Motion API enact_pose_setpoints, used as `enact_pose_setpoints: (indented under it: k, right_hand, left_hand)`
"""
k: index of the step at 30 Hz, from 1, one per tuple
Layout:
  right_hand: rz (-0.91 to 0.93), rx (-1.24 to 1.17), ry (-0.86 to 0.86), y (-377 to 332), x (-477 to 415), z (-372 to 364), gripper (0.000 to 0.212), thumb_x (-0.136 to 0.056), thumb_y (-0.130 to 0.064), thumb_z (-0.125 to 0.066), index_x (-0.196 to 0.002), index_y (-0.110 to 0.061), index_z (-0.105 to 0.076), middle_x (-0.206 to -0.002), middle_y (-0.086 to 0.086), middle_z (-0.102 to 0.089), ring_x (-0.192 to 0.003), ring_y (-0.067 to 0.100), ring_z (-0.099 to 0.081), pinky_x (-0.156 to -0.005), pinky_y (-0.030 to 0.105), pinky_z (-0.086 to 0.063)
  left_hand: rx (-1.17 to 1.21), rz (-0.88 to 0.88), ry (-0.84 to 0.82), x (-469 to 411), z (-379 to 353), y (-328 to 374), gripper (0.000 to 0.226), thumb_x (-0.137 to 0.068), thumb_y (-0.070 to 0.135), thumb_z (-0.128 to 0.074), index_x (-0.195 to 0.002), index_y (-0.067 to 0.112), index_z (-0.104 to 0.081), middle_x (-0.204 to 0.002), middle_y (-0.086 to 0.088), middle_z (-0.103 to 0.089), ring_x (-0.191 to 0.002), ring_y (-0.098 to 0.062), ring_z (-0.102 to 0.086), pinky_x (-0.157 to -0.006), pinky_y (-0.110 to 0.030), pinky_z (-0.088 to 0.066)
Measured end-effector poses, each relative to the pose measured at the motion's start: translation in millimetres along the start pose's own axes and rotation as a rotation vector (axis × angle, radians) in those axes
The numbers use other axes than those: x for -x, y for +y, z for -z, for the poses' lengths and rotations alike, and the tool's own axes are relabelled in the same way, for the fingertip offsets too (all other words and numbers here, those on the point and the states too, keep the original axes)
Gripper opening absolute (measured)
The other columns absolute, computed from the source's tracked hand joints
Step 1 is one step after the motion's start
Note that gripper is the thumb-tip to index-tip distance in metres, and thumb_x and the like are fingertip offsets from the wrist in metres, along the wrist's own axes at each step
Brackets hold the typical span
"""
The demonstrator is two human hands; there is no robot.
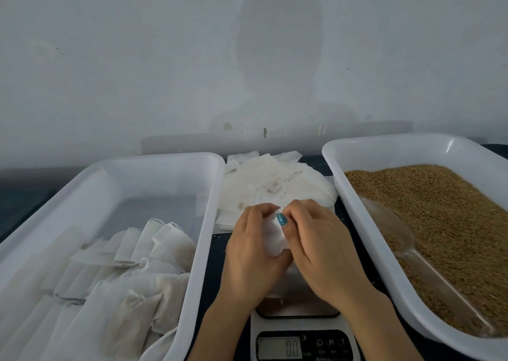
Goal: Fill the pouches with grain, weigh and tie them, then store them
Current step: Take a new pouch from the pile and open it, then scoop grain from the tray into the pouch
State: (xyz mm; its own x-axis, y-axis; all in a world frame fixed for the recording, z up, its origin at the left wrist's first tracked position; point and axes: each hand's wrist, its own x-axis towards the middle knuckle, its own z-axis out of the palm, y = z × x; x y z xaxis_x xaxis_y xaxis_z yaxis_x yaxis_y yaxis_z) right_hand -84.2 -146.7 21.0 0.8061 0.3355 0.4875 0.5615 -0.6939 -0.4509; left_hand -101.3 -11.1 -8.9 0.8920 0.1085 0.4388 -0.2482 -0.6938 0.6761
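So the small grey-and-black digital kitchen scale (299, 333) sits front and centre, and its display looks like it reads 0.0. Right over the scale's platform, both hands are bunched together on one small white fabric pouch (275, 237). The left hand (250, 253) has its fingers curled round the pouch's left side. The right hand (321, 248) pinches the top, with a teal-painted thumbnail pressed flat on the fabric. Can't tell if the pouch is full or whether it touches the platform, since the hands cover most of it. Just behind the scale, past the hands, there's a messy pile of flat empty white pouches (275, 184) spread on the dark tabletop (211, 292). Left of the scale is a big white plastic rectangular tray (137, 173) with a bunch of filled white pouches (123, 278) lying in overlapping rows at its near end. Right of the scale is a second white plastic tray (384, 143) loaded with golden-brown grain (439, 209). A clear plastic scoop (406, 239) lies in the grain along the side closest to the scale, handle pointing toward the near edge. Behind it all is a plain pale wall (165, 58).
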Motion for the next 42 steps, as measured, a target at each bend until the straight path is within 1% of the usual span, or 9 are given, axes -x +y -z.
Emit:
enact_pose_setpoints:
  k: [6,11,14,17,20,22,28,35,42]
  right_hand:
    - [0.006,0.124,-0.047,-14.8,5.2,16.8,0.041,-0.090,-0.058,-0.049,-0.106,-0.026,-0.068,-0.109,0.000,-0.070,-0.106,0.018,-0.064,-0.098,0.044,-0.053]
    - [-0.013,0.123,-0.026,-17.9,13.7,35.7,0.018,-0.086,-0.023,-0.076,-0.102,-0.027,-0.074,-0.114,0.013,-0.072,-0.108,0.029,-0.068,-0.093,0.055,-0.054]
    - [0.012,0.127,-0.042,-22.8,17.3,49.1,0.010,-0.089,-0.025,-0.072,-0.097,-0.030,-0.077,-0.118,0.010,-0.071,-0.111,0.028,-0.066,-0.095,0.046,-0.053]
    - [0.083,0.196,-0.014,-24.7,24.2,70.7,0.018,-0.094,-0.052,-0.056,-0.098,-0.045,-0.072,-0.116,-0.009,-0.070,-0.118,0.005,-0.050,-0.084,0.028,-0.044]
    - [0.046,0.163,0.017,-0.9,21.4,105.2,0.034,-0.095,-0.072,-0.033,-0.103,-0.057,-0.062,-0.118,-0.031,-0.056,-0.113,-0.010,-0.045,-0.079,0.024,-0.041]
    - [-0.021,0.270,-0.003,41.5,22.4,129.3,0.020,-0.095,-0.070,-0.036,-0.097,-0.061,-0.053,-0.105,-0.041,-0.051,-0.096,-0.014,-0.049,-0.071,0.015,-0.039]
    - [-0.437,0.772,-0.606,138.8,50.5,141.9,0.075,-0.053,-0.102,-0.021,-0.078,-0.037,-0.050,-0.069,-0.013,-0.061,-0.060,-0.001,-0.058,-0.059,0.021,-0.053]
    - [-0.423,0.695,-0.725,136.7,58.8,129.3,0.042,-0.086,-0.069,-0.037,-0.077,-0.032,-0.055,-0.067,-0.009,-0.063,-0.054,0.001,-0.058,-0.059,0.023,-0.054]
    - [-0.539,0.658,-0.498,164.7,14.8,168.8,0.041,-0.094,-0.061,-0.036,-0.079,-0.030,-0.059,-0.058,-0.009,-0.068,-0.048,0.001,-0.063,-0.053,0.019,-0.056]
  left_hand:
    - [0.099,-0.040,-0.056,0.7,1.6,-0.6,0.032,-0.083,0.020,-0.070,-0.111,0.016,-0.057,-0.101,0.008,-0.062,-0.085,-0.008,-0.062,-0.069,-0.019,-0.051]
    - [0.237,-0.093,-0.176,1.2,7.2,11.2,0.031,-0.079,0.036,-0.064,-0.106,0.026,-0.054,-0.093,0.017,-0.065,-0.084,-0.009,-0.064,-0.070,-0.023,-0.050]
    - [0.287,-0.113,-0.236,3.0,7.7,16.0,0.023,-0.077,0.030,-0.066,-0.096,0.034,-0.055,-0.084,0.015,-0.065,-0.076,-0.010,-0.064,-0.065,-0.028,-0.051]
    - [0.294,-0.088,-0.264,5.4,5.1,16.5,0.019,-0.077,0.028,-0.068,-0.093,0.028,-0.057,-0.079,0.007,-0.065,-0.071,-0.015,-0.063,-0.063,-0.044,-0.052]
    - [0.229,-0.049,-0.237,6.7,4.1,15.8,0.025,-0.077,0.038,-0.068,-0.097,0.034,-0.054,-0.081,0.008,-0.066,-0.075,-0.014,-0.063,-0.066,-0.041,-0.052]
    - [0.225,-0.036,-0.224,6.7,4.2,15.9,0.026,-0.077,0.042,-0.067,-0.098,0.036,-0.053,-0.085,0.011,-0.067,-0.079,-0.012,-0.065,-0.068,-0.039,-0.053]
    - [0.185,-0.028,-0.240,8.1,-1.1,14.8,0.029,-0.078,0.038,-0.068,-0.101,0.038,-0.051,-0.087,0.011,-0.067,-0.080,-0.010,-0.064,-0.068,-0.038,-0.054]
    - [0.162,-0.010,-0.244,8.3,-1.0,11.5,0.031,-0.076,0.039,-0.068,-0.101,0.041,-0.050,-0.088,0.016,-0.066,-0.081,-0.008,-0.064,-0.067,-0.032,-0.054]
    - [0.165,-0.013,-0.242,8.5,0.9,13.8,0.031,-0.075,0.046,-0.065,-0.102,0.041,-0.051,-0.086,0.016,-0.067,-0.080,-0.009,-0.064,-0.068,-0.033,-0.054]
